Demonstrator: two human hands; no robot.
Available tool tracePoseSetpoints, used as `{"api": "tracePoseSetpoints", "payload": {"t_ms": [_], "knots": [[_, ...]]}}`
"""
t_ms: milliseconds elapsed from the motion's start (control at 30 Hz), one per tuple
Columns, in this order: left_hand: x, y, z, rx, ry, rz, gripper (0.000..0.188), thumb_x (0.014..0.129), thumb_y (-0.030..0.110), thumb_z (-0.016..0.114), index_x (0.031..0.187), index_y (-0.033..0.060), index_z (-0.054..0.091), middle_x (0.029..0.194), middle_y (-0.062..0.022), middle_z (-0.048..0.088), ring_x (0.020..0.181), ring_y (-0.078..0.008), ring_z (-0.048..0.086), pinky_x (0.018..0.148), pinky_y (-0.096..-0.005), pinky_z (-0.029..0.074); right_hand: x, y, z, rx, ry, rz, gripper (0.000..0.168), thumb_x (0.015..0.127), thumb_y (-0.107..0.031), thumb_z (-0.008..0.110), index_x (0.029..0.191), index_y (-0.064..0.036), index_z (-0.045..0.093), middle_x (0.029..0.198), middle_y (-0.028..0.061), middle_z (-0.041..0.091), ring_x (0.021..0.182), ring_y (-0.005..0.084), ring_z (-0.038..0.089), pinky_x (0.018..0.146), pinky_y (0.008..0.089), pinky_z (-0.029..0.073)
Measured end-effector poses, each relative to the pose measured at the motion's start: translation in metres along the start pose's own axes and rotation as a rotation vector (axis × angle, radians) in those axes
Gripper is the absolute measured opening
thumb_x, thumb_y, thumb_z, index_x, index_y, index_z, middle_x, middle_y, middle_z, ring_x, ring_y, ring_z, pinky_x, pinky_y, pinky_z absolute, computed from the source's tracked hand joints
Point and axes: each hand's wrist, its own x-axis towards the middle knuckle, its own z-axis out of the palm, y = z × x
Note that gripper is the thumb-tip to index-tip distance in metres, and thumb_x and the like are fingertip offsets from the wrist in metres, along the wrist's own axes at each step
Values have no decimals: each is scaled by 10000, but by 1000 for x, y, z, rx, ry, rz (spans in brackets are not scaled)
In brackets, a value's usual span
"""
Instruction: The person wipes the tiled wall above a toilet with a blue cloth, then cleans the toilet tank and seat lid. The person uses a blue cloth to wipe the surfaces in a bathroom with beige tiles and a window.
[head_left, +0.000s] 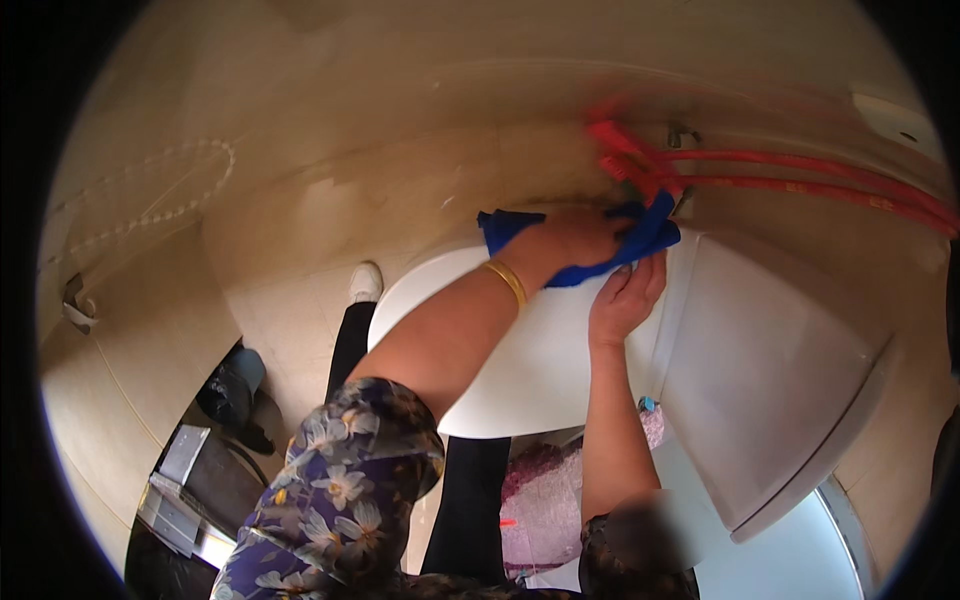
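Note:
My left hand (585, 236), with a gold bangle on its wrist, presses on a blue cloth (574, 275) at the wall-side edge of a white toilet lid (540, 360). The cloth is bunched and reaches from the lid's edge towards the cistern. Just below the cloth's right end is my right hand (628, 296), fingers together against the lid near its hinge side; whether its fingertips pinch the cloth cannot be told. To the right stands the white toilet cistern (772, 367).
Red long-handled tools (787, 182) lean behind the cistern near a small valve (679, 135). A beaded chain (165, 214) hangs by the left wall. A pink bag (544, 495) stands below the lid. Dark items and a grey box (217, 465) are at lower left.

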Motion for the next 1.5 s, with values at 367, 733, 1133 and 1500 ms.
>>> {"api": "tracePoseSetpoints", "payload": {"t_ms": [367, 733, 1133, 1500], "knots": [[-98, -44, 42, 421, 374, -198, 339, 931, 351, 551, 1162, 113, 623, 1089, -149, 653, 964, -359, 662, 868, -464, 533, -8, 17, -15, -69, -19, -2, 377, 935, -71, 487, 1291, 21, 572, 1384, 183, 532, 1314, 386, 483, 1078, 488, 398], [-140, -114, 51, -453, 250, -161, 557, 1010, 467, 392, 1467, 162, 481, 1431, -147, 550, 1288, -357, 527, 1090, -414, 401, -7, 33, -24, 170, -170, 35, 427, 959, -61, 518, 1383, -6, 533, 1447, 164, 511, 1357, 360, 454, 1134, 450, 368], [-142, -107, 48, -928, 245, -221, 498, 1021, 401, 485, 1345, 40, 600, 1302, -161, 650, 1153, -245, 631, 1006, -340, 473, -17, -62, -10, -40, -348, -330, 384, 998, -223, 504, 1334, -55, 581, 1350, 67, 616, 1326, 273, 511, 1197, 560, 145], [-137, -88, 66, -504, 403, -184, 450, 952, 396, 519, 1160, 13, 629, 1153, -273, 649, 1076, -458, 593, 926, -480, 477, -10, -43, -2, -100, -296, -357, 270, 978, -218, 529, 1188, -98, 648, 1239, 41, 647, 1226, 258, 557, 1157, 589, 192]]}}
